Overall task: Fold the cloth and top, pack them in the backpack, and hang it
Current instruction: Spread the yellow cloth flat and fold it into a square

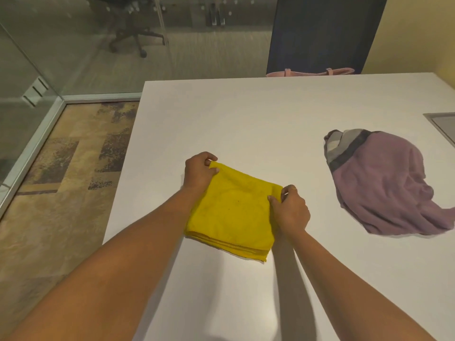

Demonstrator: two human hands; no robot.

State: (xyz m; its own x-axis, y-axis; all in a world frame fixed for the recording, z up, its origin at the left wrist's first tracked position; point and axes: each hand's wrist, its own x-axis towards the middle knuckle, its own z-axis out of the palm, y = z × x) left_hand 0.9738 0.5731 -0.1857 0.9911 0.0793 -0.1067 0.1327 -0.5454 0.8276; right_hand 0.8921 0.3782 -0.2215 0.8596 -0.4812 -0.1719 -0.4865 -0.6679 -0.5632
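Note:
A yellow cloth (pixel 234 212) lies folded into a thick square on the white table (pixel 246 119), several layers showing at its near edge. My left hand (pixel 199 172) pinches its far left corner. My right hand (pixel 290 210) pinches its far right corner. A purple top (pixel 384 188) with a grey and dark neckline lies crumpled and unfolded on the table to the right, apart from both hands. A pink bag (pixel 310 72) peeks above the table's far edge; only its top rim and straps show.
The table's left edge drops to patterned carpet (pixel 61 180). A glass wall (pixel 73 45) stands at the left and back, with an office chair behind it. A grey inset panel (pixel 443 124) sits in the table at far right. A dark panel stands behind the bag.

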